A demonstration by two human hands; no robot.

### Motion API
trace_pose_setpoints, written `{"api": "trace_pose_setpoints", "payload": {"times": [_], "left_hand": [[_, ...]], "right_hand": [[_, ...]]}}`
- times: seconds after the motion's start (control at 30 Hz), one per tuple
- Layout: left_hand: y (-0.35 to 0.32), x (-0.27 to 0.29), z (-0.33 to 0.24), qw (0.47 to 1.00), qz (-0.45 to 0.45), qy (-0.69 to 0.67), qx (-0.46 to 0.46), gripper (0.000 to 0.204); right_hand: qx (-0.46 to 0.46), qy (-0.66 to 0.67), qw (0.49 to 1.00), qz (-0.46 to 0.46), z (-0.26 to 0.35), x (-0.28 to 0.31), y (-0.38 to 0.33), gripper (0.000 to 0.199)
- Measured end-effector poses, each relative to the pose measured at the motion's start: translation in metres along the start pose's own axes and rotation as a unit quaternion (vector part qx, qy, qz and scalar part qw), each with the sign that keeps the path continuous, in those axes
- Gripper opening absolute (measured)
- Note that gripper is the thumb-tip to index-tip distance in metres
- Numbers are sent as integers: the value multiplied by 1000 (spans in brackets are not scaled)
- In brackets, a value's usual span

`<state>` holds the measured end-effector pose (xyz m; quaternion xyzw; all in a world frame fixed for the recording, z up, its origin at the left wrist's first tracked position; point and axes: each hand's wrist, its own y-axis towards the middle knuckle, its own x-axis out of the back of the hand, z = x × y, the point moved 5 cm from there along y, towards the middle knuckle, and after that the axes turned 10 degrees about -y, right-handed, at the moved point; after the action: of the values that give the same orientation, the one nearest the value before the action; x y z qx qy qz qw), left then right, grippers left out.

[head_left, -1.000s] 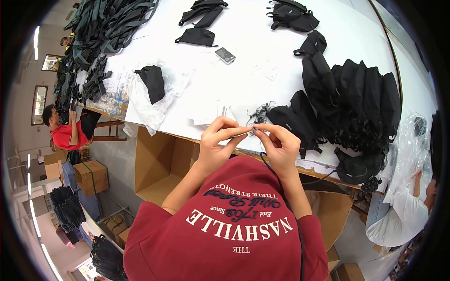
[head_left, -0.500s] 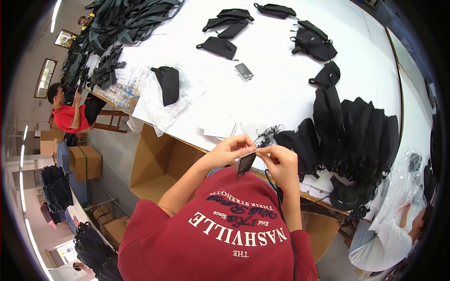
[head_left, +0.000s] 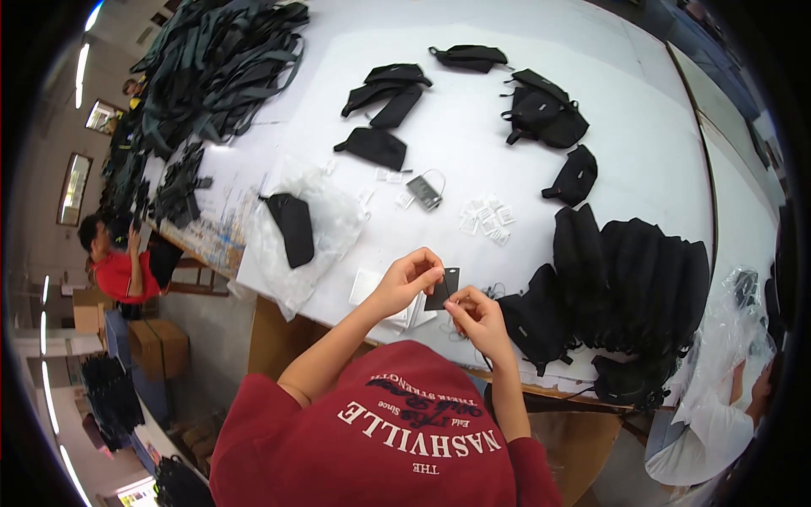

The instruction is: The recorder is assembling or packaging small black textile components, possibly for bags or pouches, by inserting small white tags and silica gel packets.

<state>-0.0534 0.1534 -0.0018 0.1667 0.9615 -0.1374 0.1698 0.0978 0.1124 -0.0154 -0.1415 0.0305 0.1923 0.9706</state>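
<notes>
A black rectangular hang tag [head_left: 438, 296] is between my two hands, over the table's near edge. My left hand [head_left: 410, 280] is pinched at the tag's upper left side, and a thin dark cord seems to run down from its fingertips. My right hand [head_left: 479, 319] is pinched at the tag's lower right, where the cord's other end appears to be. The fingertips hide exactly how the cord sits. Just beneath lie white cards [head_left: 368, 287] and a tangle of thin black cords [head_left: 498, 291].
Black pouches [head_left: 372, 148] are spread over the white table, with more packed in a row [head_left: 650, 279] at right. A stack of dark tags [head_left: 424, 193] and small white labels [head_left: 487, 218] lie mid-table. One pouch [head_left: 290, 228] rests on clear plastic. Co-workers sit at both sides.
My view has shifted, so the tabletop sits lower in the picture. The tag has turned from hanging slanted to showing its dark flat side. My right hand has dropped below my left.
</notes>
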Motion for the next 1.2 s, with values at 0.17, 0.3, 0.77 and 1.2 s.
{"api": "trace_pose_setpoints", "payload": {"times": [0.17,0.3,0.77,1.2], "left_hand": [[134,19,46,983,132,91,91,22],[302,5,17,908,-69,400,-102,72],[456,-19,78,747,-166,605,-218,36],[221,1,46,819,-54,545,-172,43]], "right_hand": [[-42,59,991,-109,-21,36,13,10],[-81,105,976,-173,-44,64,5,9],[-138,161,943,-256,-80,132,12,7],[-93,97,960,-246,-58,92,-36,10]]}}
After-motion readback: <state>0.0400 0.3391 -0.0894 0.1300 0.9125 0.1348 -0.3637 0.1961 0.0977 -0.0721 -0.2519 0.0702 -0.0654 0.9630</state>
